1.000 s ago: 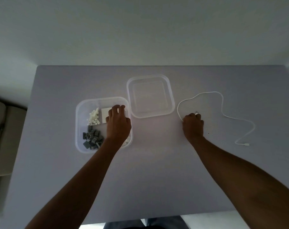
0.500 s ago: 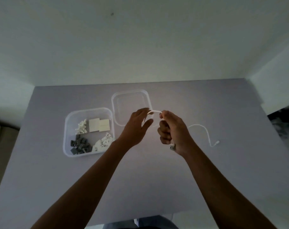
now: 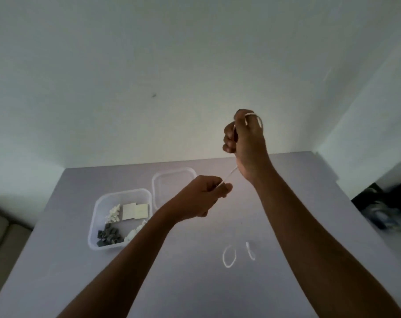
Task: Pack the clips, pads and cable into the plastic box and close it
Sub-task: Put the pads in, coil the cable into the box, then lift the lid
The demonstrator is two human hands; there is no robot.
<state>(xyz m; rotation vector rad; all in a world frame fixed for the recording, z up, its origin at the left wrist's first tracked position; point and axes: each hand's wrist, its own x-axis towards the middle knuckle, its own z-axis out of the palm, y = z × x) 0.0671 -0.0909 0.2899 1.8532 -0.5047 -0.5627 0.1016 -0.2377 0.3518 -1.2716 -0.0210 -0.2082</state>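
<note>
Hands raised since before — right (image 3: 245,136) and left (image 3: 206,196) stretch cable (image 3: 229,174)

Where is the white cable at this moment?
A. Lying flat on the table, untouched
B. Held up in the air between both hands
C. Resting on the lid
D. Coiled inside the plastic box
B: the right hand grips loops of the white cable high above the table, and the left hand pinches the strand that runs down from it; the plastic box holds only clips and pads.
</note>
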